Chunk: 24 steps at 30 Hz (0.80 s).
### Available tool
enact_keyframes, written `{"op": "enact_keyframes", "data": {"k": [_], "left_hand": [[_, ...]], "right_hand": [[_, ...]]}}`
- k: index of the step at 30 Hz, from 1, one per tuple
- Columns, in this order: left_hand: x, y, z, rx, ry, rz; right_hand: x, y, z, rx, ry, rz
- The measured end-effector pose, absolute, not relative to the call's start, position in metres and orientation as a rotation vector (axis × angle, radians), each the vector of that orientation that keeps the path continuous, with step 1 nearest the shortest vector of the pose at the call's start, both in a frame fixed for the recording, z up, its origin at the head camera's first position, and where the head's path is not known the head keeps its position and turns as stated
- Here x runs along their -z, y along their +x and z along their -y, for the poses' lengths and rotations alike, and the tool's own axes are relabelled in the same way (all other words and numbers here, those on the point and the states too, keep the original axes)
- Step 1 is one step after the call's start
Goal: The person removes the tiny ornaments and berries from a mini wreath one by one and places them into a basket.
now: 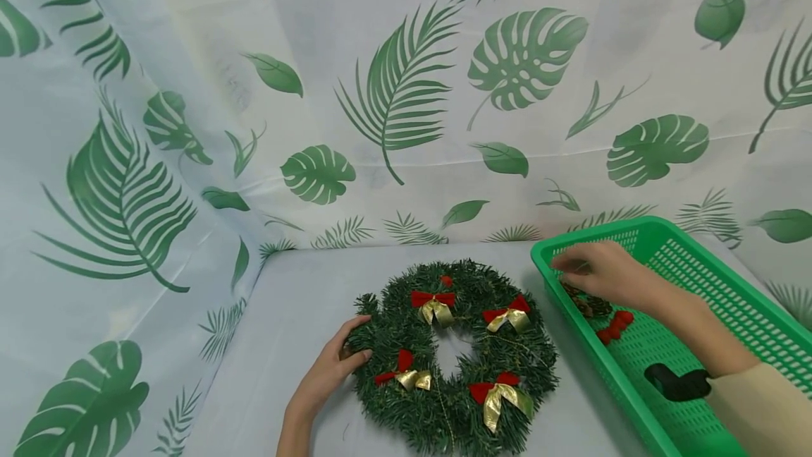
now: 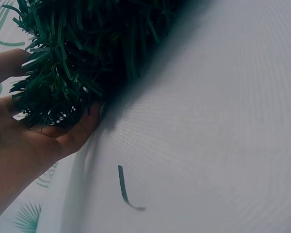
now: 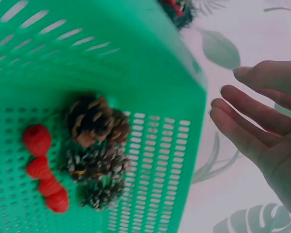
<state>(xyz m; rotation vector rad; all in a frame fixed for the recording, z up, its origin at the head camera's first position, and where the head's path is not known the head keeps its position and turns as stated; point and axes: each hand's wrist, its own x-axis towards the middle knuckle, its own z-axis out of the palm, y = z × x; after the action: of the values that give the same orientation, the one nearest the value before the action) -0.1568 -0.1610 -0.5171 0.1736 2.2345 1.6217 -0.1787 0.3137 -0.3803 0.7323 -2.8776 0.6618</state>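
A green artificial wreath (image 1: 396,330) lies flat on the white table, with red and gold bows (image 1: 433,307) set around it. My left hand (image 1: 328,365) holds its left edge, the thumb and fingers on either side of the green sprigs (image 2: 63,82). On the right, my right hand (image 1: 605,272) hovers over the far left end of a green basket (image 1: 634,400). Nothing is between its loosely bent, parted fingers. Pine cones (image 3: 89,121) and red balls (image 3: 48,177) lie in the basket beneath that hand.
The basket's raised perforated wall (image 1: 691,266) runs along the table's right side. A leaf-patterned cloth (image 1: 406,210) walls in the back and left. One loose green needle (image 2: 122,187) lies on the table near the left hand. A black object (image 1: 677,381) sits at the right cuff.
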Motion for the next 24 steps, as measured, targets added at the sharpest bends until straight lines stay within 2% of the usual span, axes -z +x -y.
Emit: {"op": "enact_keyframes", "data": {"k": [24], "left_hand": [[0.509,-0.154,0.160,-1.650,0.175,-2.223]], "right_hand": [[0.377,-0.203,-0.255,-0.815,0.896,2.894]]}}
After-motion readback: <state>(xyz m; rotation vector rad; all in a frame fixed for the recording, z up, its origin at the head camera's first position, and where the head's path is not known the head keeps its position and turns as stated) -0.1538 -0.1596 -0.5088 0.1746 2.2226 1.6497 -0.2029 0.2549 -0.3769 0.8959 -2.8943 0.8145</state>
